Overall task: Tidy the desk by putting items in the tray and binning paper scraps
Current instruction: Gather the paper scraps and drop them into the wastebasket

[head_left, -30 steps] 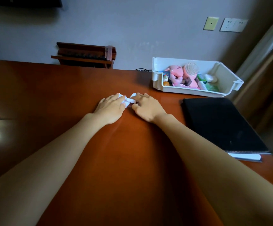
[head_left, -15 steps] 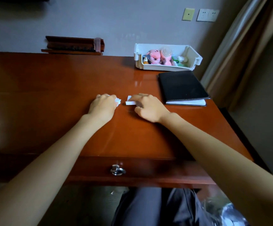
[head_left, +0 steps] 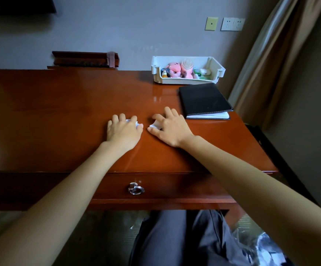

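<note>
The left hand (head_left: 124, 131) lies palm-down on the desk (head_left: 60, 112), fingers spread and nearly straight, pressing a crumpled paper scrap (head_left: 132, 122) that shows white between them. The right hand (head_left: 172, 129), just beside it, is also spread flat, covering a second scrap (head_left: 154, 126) between thumb and forefinger. The white tray (head_left: 186, 81) sits at the far edge, behind a black notebook (head_left: 203, 98).

My left hand (head_left: 124, 131) rests on the desk (head_left: 60, 116) over a paper scrap (head_left: 137, 124). My right hand (head_left: 170, 127) lies just to its right, over a second scrap (head_left: 154, 126). The notebook (head_left: 203, 98) lies right of that hand. Behind the notebook, at the desk's back edge, sits the tray (head_left: 156, 73) with toys (head_left: 175, 69) in it.
</note>
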Tool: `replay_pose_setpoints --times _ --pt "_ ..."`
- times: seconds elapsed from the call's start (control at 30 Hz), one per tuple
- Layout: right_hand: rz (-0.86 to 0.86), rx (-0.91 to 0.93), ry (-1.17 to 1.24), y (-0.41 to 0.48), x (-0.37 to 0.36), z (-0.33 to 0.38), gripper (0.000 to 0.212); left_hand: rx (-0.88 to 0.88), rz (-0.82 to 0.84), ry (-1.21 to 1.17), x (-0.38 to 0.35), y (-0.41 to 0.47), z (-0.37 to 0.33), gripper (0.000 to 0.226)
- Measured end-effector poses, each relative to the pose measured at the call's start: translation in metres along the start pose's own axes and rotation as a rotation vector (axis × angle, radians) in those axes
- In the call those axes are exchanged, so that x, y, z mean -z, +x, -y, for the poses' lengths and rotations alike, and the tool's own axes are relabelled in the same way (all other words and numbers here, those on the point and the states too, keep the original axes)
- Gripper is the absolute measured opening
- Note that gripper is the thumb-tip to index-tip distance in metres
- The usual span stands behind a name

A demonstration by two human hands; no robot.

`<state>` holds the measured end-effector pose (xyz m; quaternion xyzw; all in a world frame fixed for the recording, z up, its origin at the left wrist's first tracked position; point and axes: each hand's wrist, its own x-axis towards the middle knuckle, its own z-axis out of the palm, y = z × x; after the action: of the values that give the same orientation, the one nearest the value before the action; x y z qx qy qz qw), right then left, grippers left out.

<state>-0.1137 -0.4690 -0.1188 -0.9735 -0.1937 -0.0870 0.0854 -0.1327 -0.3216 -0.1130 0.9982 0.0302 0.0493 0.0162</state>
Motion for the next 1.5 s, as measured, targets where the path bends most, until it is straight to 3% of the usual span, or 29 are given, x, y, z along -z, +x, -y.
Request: replay_pose_setpoints --times 0.13,0.33,0.53,0.67,0.8,0.97,1.17,1.33,1.5 --pt "-0.072 0.013 0.037 -0.005 0.001 0.003 0.032 -0.009 -0.149 -0.097 -0.009 0.001 -0.009 0.038" --pt "-0.165 -0.008 0.019 -0.011 0.005 0.003 0.023 0.007 -0.202 -0.204 -0.003 -0.006 -0.013 0.028" --pt "-0.252 -0.198 0.368 -0.012 0.008 -0.007 0.015 0.100 -0.246 -0.601 0.003 -0.001 -0.006 0.023" --pt "-0.307 -0.263 0.479 -0.026 0.018 -0.016 0.015 0.085 -0.245 -0.782 0.016 -0.006 -0.029 0.021" --pt "-0.467 -0.361 0.523 -0.047 0.040 -0.037 0.015 -0.024 -0.255 -0.922 0.033 -0.015 -0.072 0.020" --pt "-0.610 -0.476 0.466 -0.094 0.065 -0.084 0.012 -0.152 -0.160 -1.137 0.043 -0.032 -0.151 0.018" --pt "-0.722 -0.684 0.411 -0.181 0.076 -0.167 0.015 -0.358 -0.033 -1.182 0.026 -0.072 -0.264 0.020" --pt "-0.713 -0.928 0.386 -0.262 0.048 -0.228 0.013 -0.451 0.156 -1.139 -0.016 -0.110 -0.351 0.021" --pt "-0.558 -1.161 0.409 -0.328 -0.011 -0.280 0.014 -0.414 0.403 -0.984 -0.097 -0.138 -0.413 0.025"
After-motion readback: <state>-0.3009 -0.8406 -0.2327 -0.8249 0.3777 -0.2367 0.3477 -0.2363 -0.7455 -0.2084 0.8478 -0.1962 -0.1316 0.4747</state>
